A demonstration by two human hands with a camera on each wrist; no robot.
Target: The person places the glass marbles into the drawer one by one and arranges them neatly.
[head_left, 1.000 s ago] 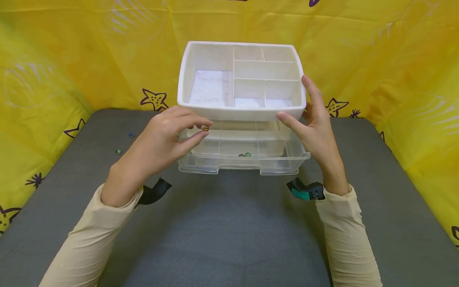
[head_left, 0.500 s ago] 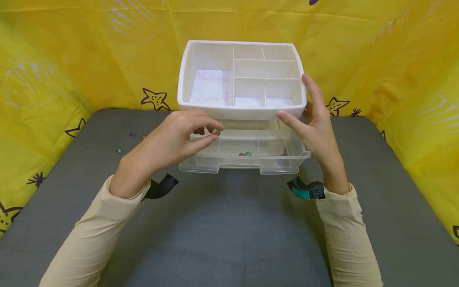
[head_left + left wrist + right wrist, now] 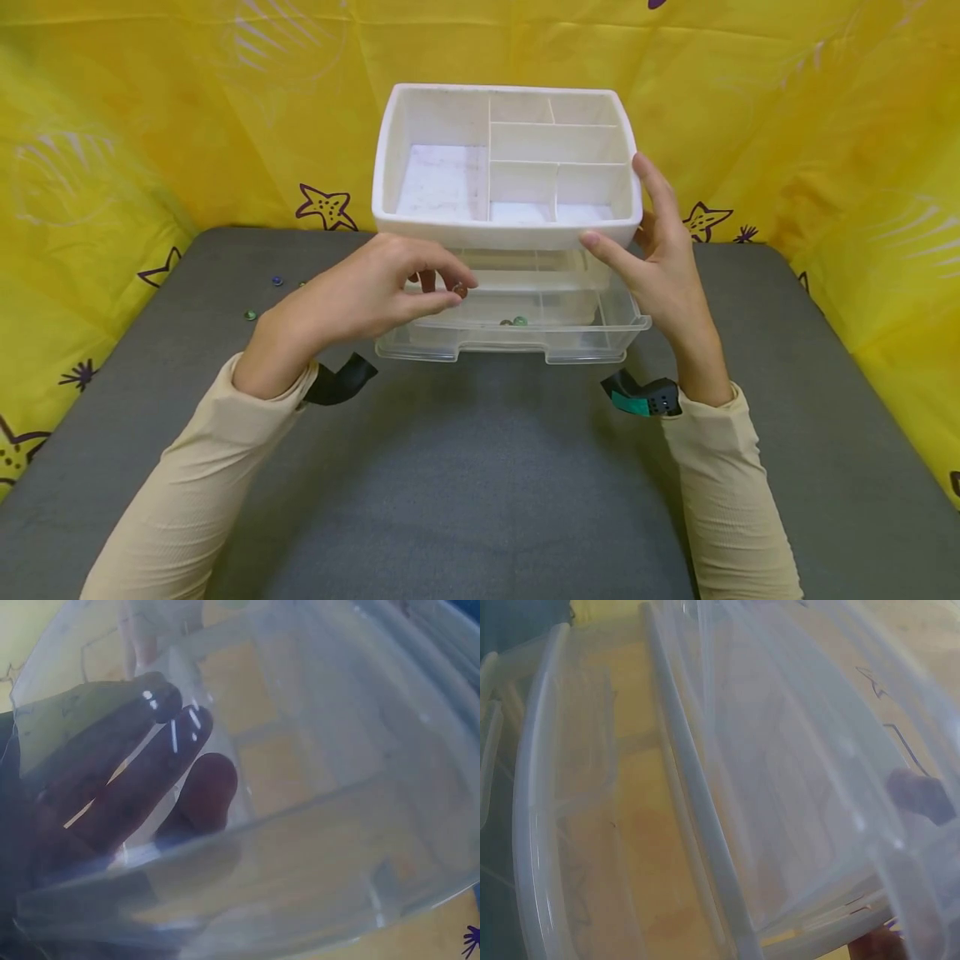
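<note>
In the head view my left hand (image 3: 360, 292) pinches a reddish-brown marble (image 3: 461, 290) between thumb and forefinger, over the left part of a clear plastic drawer (image 3: 502, 340). Two marbles, one green (image 3: 520, 321), lie inside that drawer. It is pulled out from below the white top tray (image 3: 506, 235) of a drawer organizer. On the tray's right end, my right hand (image 3: 663, 267) grips with the thumb in front and the fingers along the side. In the left wrist view, my left fingers (image 3: 206, 791) show through clear plastic. Clear drawer walls fill much of the right wrist view.
At the left of the grey table (image 3: 480, 492) lie a blue marble (image 3: 277, 281) and a green marble (image 3: 250, 315). Another small marble (image 3: 302, 284) is partly hidden behind my left hand. A yellow patterned cloth (image 3: 480, 42) surrounds the table's back and sides.
My left hand has moved right and slightly down with the marble, farther in over the clear drawer. My right hand has stayed on the white tray.
</note>
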